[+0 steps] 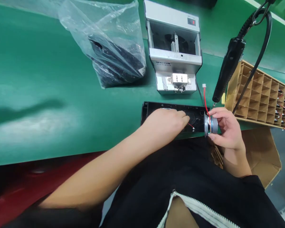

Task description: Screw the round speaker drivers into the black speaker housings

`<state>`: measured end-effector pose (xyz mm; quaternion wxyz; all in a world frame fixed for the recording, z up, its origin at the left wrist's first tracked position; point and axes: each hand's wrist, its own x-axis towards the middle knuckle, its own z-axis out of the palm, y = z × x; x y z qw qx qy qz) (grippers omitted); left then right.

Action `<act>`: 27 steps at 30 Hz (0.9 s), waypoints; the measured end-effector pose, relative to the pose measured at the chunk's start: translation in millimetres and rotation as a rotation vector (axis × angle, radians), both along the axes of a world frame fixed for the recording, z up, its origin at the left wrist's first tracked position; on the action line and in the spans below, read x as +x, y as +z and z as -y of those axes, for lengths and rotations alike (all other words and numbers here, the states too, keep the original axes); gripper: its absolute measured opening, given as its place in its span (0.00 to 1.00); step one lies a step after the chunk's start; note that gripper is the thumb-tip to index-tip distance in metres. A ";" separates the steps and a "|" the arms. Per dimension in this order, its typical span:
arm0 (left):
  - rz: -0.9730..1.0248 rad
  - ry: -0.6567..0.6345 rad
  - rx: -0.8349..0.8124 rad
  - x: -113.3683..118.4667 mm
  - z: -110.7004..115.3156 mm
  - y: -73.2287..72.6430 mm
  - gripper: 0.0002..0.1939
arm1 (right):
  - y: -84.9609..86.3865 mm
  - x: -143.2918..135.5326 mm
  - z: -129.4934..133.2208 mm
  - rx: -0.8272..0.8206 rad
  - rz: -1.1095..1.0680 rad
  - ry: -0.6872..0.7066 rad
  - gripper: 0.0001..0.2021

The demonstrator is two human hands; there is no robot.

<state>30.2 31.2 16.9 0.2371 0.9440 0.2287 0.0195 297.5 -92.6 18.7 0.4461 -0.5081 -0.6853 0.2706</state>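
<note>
A long black housing point(154, 107) lies on the green bench near its front edge. My left hand point(167, 125) is over the housing, its fingers closed; what they hold, if anything, is hidden. A thin red wire with a small white plug point(193, 129) shows beside its fingertips. At the housing's right end, my right hand point(224, 126) grips a round metal speaker point(211, 125) tipped on its side. From the speaker a red lead rises to a white connector point(204, 85).
Behind the housing stands a silver machine point(175, 57). A clear bag of dark parts point(118, 60) lies left of it. A black screwdriver point(229, 66) hangs at the right, before a divided cardboard box point(258, 95) holding wired parts. An open carton point(263, 152) sits below.
</note>
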 end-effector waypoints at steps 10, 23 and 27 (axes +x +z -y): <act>-0.040 -0.096 0.111 -2.2 -17.2 -7.7 0.16 | -1.8 -19.8 -13.7 0.042 0.183 -0.133 0.23; -0.073 -0.302 0.061 36.6 -18.2 1.7 0.12 | -6.2 -13.5 -9.5 0.023 0.082 -0.192 0.23; 0.049 -0.256 0.044 10.1 -23.5 -3.5 0.11 | 2.4 -10.1 -10.1 0.061 0.225 -0.159 0.26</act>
